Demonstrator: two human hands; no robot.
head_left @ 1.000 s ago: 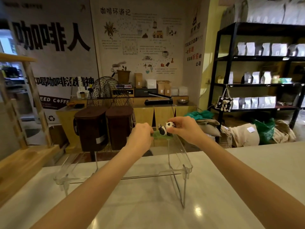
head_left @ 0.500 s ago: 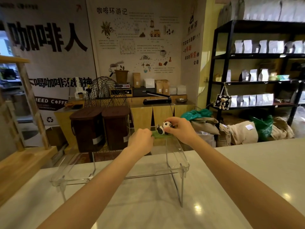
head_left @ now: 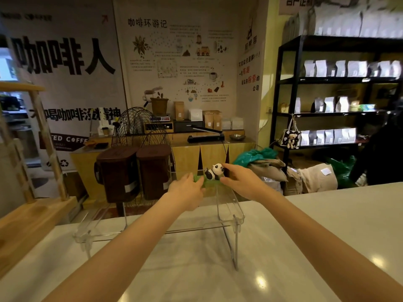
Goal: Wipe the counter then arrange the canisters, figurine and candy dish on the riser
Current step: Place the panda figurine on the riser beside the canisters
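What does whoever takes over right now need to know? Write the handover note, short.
Left hand: fingers resting on the green base of the panda figurine; grip unclear.
Right hand: fingers spread open around the panda, index tip at its head.
Things: two brown canisters appear to stand side by side on the left of the clear riser; the figurine sits to their right, at the riser's right end.
Done: canisters placed, figurine set down.
Left: let go of the figurine, add the candy dish, which is not in view. Whether the counter was wiped cannot be told.
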